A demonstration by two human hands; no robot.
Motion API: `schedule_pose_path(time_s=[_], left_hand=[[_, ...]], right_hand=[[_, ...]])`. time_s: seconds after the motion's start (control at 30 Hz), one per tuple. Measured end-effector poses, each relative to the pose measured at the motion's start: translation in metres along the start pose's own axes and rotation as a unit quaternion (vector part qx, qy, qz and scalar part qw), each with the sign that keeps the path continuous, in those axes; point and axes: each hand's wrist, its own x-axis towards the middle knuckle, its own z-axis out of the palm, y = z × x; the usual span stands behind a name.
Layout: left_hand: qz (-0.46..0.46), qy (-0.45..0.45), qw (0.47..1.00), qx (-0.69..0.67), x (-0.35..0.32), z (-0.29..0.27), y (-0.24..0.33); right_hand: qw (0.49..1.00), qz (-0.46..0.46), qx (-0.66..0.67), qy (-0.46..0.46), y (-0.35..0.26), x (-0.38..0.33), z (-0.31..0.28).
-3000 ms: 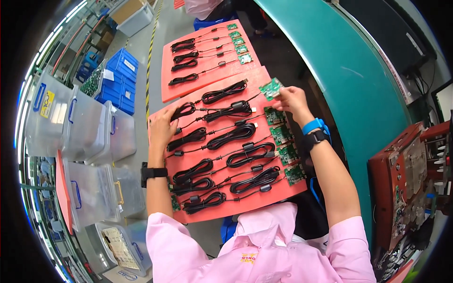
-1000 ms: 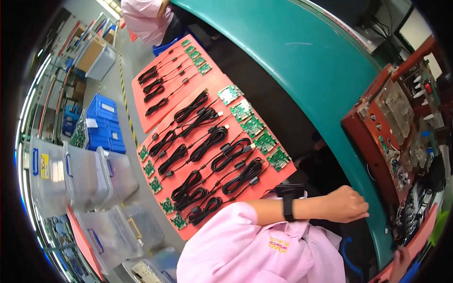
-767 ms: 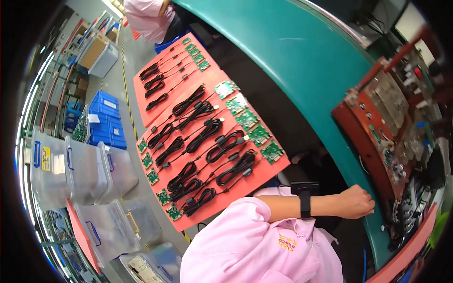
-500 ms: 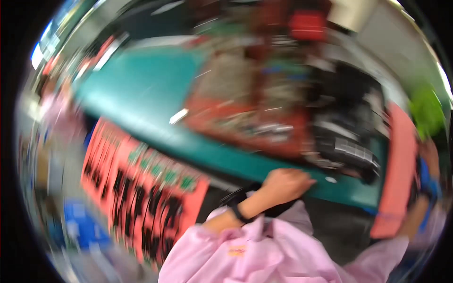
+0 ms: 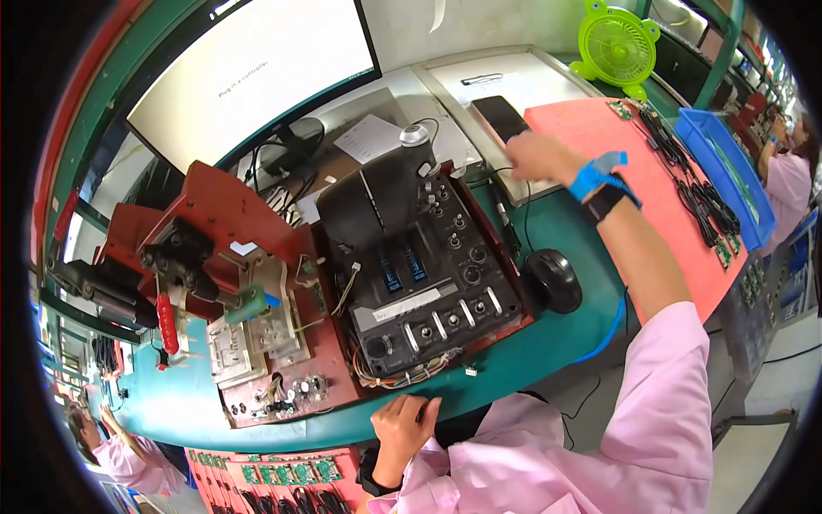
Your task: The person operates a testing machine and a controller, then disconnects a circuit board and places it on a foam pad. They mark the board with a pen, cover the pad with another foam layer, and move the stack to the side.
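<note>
My left hand (image 5: pixel 406 425) rests at the table's near edge, fingers curled into a loose fist with the thumb beside them and nothing visible in it. Farther off to the right, my right hand (image 5: pixel 545 159) is at the near end of a dark phone (image 5: pixel 500 117). Its fingertips point down and are partly hidden, so I cannot tell whether they grip anything. A blue strap and a black band circle that wrist. Between my hands lies a black control panel (image 5: pixel 445 301) with throttle levers, knobs and toggle switches, seated in a red frame with loose wires along its near side.
Left of the panel stands a red test fixture (image 5: pixel 227 210) with clamps. A monitor (image 5: pixel 265 77) is behind. A black mouse (image 5: pixel 552 281), pink mat (image 5: pixel 599 128) with cables, blue tray (image 5: pixel 723 171) and green fan (image 5: pixel 618 50) are to the right. Circuit boards (image 5: pixel 291 472) lie near left.
The view has swung right and up from a blurred sight of the bench. My right hand has come from the far right edge to the phone; my left hand stays by the near edge.
</note>
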Motion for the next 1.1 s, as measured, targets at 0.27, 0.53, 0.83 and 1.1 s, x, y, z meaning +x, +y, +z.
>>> schedule_pose_path(time_s=[0.27, 0.53, 0.83, 1.1], left_hand=[[-0.007, -0.007, 0.999, 0.032, -0.001, 0.001, -0.003], [-0.01, 0.021, 0.998, 0.053, 0.003, 0.003, 0.001], [0.015, 0.081, 0.995, 0.052, 0.003, 0.006, 0.004], [0.01, 0.129, 0.99, 0.046, -0.007, 0.014, -0.002]], right_hand=[[0.991, -0.102, 0.083, -0.023, -0.052, -0.038, 0.035], [0.99, -0.035, 0.116, 0.071, -0.05, -0.064, 0.056], [0.978, -0.066, 0.049, 0.191, -0.039, -0.08, 0.099], [0.978, -0.079, 0.107, 0.163, 0.008, -0.033, 0.123]])
